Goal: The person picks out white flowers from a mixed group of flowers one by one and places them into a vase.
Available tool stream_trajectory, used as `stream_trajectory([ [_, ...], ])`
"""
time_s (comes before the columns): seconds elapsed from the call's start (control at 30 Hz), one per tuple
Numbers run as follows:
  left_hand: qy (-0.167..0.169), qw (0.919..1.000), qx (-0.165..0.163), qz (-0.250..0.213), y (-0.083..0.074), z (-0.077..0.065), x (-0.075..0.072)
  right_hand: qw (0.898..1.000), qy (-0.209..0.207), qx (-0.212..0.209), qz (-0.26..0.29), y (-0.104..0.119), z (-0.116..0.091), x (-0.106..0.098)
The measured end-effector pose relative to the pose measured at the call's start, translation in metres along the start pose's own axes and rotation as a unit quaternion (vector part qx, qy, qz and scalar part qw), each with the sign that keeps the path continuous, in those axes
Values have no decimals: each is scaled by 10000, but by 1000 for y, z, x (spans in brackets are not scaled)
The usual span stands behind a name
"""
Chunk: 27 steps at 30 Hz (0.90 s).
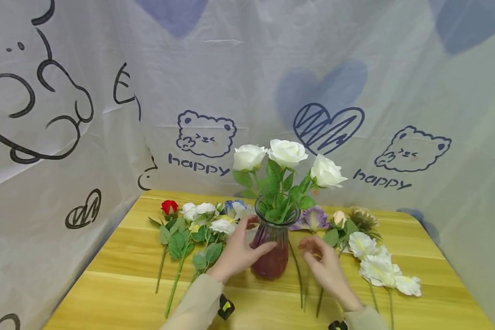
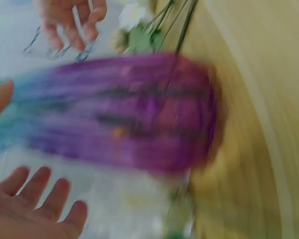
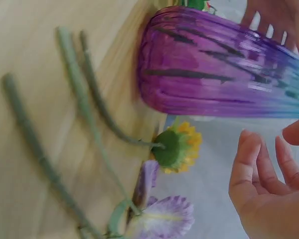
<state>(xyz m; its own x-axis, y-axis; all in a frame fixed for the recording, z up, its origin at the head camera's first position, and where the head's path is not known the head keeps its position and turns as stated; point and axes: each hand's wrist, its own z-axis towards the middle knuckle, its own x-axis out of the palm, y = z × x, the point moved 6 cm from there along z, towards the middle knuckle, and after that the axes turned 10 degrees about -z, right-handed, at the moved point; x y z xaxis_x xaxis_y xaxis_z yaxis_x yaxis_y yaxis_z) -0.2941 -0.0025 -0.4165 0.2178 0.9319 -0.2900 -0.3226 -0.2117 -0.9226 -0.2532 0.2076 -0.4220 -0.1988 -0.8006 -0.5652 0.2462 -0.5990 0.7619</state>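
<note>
A ribbed purple glass vase [image 1: 271, 256] stands upright on the wooden table [image 1: 119, 279] and holds three white roses [image 1: 288, 153] with green leaves. My left hand [image 1: 251, 240] is cupped at the vase's left side, thumb in front and fingers behind. In the left wrist view the fingers [image 2: 37, 199] are spread and straight, with a gap to the blurred vase [image 2: 129, 114]. My right hand [image 1: 313, 254] hovers just right of the vase, fingers loosely bent and holding nothing. The right wrist view shows this hand [image 3: 264, 184] apart from the vase [image 3: 214, 74].
Loose flowers lie left of the vase: a red rose [image 1: 169, 207] and white and blue blooms [image 1: 214, 215]. To the right lie a purple flower [image 1: 312, 219], a yellow flower [image 3: 179, 147] and white flowers [image 1: 379, 266]. A printed cloth [image 1: 206, 137] walls the table.
</note>
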Motion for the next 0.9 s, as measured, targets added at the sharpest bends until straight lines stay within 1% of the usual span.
stream_trajectory([
  [0.1, -188, 9995, 195, 161, -2, -13, -31, 9986, -372, -382, -31, 12, 2, 0],
  [0.13, -289, 9988, 251, 310, -3, -18, -42, 9975, -494, -509, -53, 16, 3, 0],
  [0.2, -474, 9956, 237, 768, -6, -26, -64, 9951, -691, -711, 13, 24, 5, 1],
  [0.27, -636, 9876, 149, 1431, -6, -34, -84, 9939, -795, -753, 155, 30, 6, 2],
  [0.33, -726, 9760, 24, 2051, -5, -41, -101, 9936, -815, -712, 328, 35, 8, 5],
  [0.4, -807, 9652, -116, 2485, -2, -47, -116, 9931, -803, -672, 522, 38, 10, 8],
  [0.43, -841, 9619, -203, 2594, 0, -49, -122, 9930, -796, -647, 590, 38, 11, 10],
  [0.53, -872, 9595, -433, 2642, 6, -53, -137, 9919, -782, -619, 785, 40, 13, 16],
  [0.63, -770, 9599, -662, 2613, 12, -56, -145, 9912, -724, -637, 902, 41, 15, 21],
  [0.77, -497, 9576, -1061, 2632, 24, -61, -150, 9929, -464, -634, 894, 41, 15, 31],
  [0.9, -110, 9538, -1518, 2589, 37, -67, -149, 9938, -206, -607, 913, 39, 11, 38],
])
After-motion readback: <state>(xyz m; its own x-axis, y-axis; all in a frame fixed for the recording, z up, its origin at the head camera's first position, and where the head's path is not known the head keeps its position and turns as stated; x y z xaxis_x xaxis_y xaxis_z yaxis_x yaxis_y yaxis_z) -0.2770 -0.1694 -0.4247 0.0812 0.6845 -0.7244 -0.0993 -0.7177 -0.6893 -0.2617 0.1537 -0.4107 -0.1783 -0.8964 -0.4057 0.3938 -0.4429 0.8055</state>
